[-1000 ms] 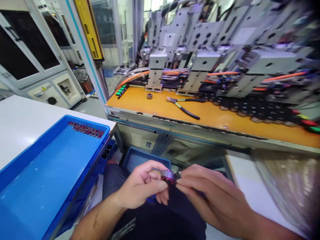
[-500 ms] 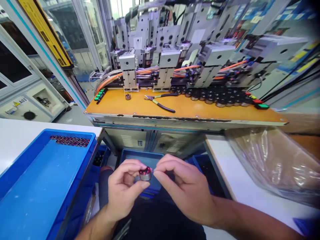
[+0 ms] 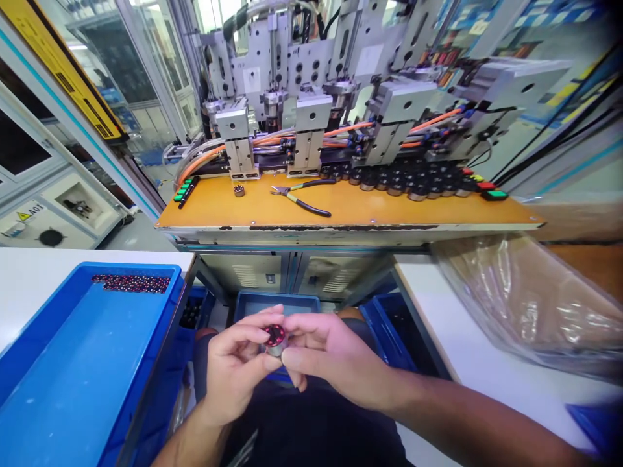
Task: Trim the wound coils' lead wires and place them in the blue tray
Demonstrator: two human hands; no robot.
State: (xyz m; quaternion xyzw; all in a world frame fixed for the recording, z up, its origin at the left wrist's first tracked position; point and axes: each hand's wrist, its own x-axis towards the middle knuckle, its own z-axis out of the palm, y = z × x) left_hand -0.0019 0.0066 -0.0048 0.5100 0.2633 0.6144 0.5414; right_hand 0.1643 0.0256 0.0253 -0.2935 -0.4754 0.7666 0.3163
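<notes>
Above my lap, a small round metal part (image 3: 276, 344) with a dark, red-dotted top is held between both hands. The thumb and fingers of my left hand (image 3: 236, 363) grip it from the left. My right hand (image 3: 326, 350) closes on its right side, thumb low against the metal wall and index finger by the top edge. Its upper face tilts toward me. Fingers cover part of its sides.
An orange bench (image 3: 204, 207) ahead carries pliers (image 3: 304, 198), a lone small ring-shaped part (image 3: 238, 191) and several black-topped cylinders (image 3: 418, 185) below a machine. Left stands a blue tray (image 3: 73, 363) with rows of red-dotted parts; right, a clear plastic bag (image 3: 516, 305).
My right hand has moved left and now grips the metal part, where before its pinched fingers were just apart from it. The part has turned, showing more of its top. The view has shifted slightly.
</notes>
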